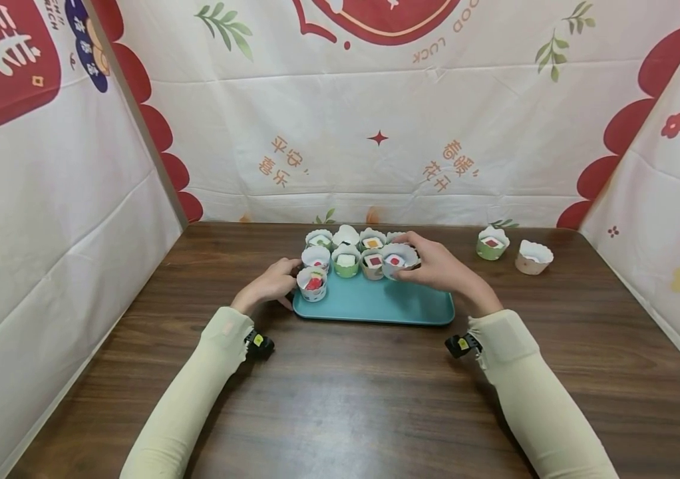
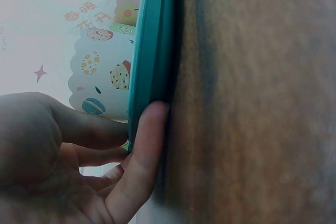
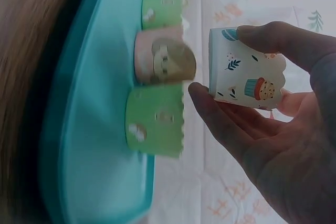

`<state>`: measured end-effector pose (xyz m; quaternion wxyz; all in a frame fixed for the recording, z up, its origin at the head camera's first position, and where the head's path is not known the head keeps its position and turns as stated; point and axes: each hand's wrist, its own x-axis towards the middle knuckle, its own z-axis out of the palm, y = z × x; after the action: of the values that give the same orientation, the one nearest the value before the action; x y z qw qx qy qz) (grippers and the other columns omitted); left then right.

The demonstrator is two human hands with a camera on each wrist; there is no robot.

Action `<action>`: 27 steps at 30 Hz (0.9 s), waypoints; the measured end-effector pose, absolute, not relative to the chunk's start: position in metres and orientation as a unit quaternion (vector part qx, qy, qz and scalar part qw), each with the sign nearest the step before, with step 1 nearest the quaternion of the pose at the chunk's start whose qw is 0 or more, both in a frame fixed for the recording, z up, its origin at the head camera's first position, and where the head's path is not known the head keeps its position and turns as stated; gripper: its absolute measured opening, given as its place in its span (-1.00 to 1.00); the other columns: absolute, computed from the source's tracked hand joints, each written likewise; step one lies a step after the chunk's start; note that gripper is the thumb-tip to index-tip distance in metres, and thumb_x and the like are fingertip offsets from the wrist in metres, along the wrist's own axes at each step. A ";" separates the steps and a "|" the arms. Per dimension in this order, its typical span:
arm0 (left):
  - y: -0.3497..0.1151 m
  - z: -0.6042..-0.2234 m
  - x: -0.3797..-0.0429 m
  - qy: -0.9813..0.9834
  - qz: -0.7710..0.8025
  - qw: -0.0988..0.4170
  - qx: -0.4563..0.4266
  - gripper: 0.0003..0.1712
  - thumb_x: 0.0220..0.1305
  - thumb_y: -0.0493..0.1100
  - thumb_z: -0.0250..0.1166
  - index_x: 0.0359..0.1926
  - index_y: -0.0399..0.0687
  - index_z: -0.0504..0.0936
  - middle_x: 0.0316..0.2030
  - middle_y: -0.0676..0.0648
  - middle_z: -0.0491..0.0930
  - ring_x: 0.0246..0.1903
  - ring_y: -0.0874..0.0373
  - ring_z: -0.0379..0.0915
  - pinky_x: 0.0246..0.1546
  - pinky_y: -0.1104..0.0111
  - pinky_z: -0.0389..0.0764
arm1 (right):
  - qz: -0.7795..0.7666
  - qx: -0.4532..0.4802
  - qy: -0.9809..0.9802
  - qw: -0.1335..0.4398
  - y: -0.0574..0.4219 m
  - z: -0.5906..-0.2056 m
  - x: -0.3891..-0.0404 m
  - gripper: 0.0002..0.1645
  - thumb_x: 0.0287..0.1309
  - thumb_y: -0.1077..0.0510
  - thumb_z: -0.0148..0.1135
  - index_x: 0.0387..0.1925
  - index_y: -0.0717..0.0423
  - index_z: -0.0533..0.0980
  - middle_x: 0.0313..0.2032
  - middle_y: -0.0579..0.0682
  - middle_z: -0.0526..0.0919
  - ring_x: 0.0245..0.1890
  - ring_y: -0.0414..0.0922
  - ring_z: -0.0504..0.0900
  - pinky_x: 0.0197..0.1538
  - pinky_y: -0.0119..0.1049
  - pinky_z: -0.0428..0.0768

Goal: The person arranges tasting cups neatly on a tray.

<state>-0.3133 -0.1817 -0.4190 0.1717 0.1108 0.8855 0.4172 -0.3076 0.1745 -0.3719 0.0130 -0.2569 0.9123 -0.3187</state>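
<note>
My right hand (image 1: 436, 266) holds a white paper baking cup (image 3: 244, 69) with printed cupcakes between thumb and fingers, raised over the right part of a teal tray (image 1: 370, 303). A small white piece with a red mark shows inside that cup. My left hand (image 1: 272, 283) grips the tray's left edge, one digit along the outer wall and others at the rim in the left wrist view. Close by it, a white paper cup (image 1: 313, 293) with red and green contents stands at the tray's front left. Several more cups, such as a green cup (image 1: 346, 266), stand in rows behind.
On the table (image 1: 340, 399), right of the tray, stand a green paper cup (image 1: 490, 251) and a pink-beige paper cup (image 1: 533, 265). A printed cloth (image 1: 340, 113) hangs behind the table, with more cloth at both sides.
</note>
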 end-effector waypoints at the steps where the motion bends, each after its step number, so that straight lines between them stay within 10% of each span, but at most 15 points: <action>1: -0.182 -0.419 -0.313 0.885 0.418 0.172 0.112 -0.26 0.38 -0.37 -0.10 0.58 -0.28 0.12 0.35 -0.38 0.21 -0.02 -0.17 0.54 -0.34 0.19 0.84 | -0.321 -0.261 0.910 0.013 0.170 -0.372 -0.308 -0.21 0.20 0.09 0.47 0.40 0.11 0.35 0.15 0.21 0.63 0.01 0.05 0.62 0.01 -0.07 0.62; 27: -0.182 -0.420 -0.314 0.886 0.415 0.173 0.114 -0.26 0.38 -0.35 -0.08 0.57 -0.30 0.12 0.31 -0.37 0.22 0.00 -0.15 0.50 -0.33 0.19 0.84 | -0.303 -0.293 0.907 0.020 0.108 -0.376 -0.303 -0.20 0.13 0.03 0.52 0.34 0.19 0.41 0.16 0.17 0.64 0.07 0.05 0.64 0.08 0.03 0.66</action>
<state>-0.3143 -0.1823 -0.4195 0.1728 0.1138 0.8857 0.4155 -0.3031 0.1079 -0.3764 0.0204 -0.2929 0.9066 -0.3031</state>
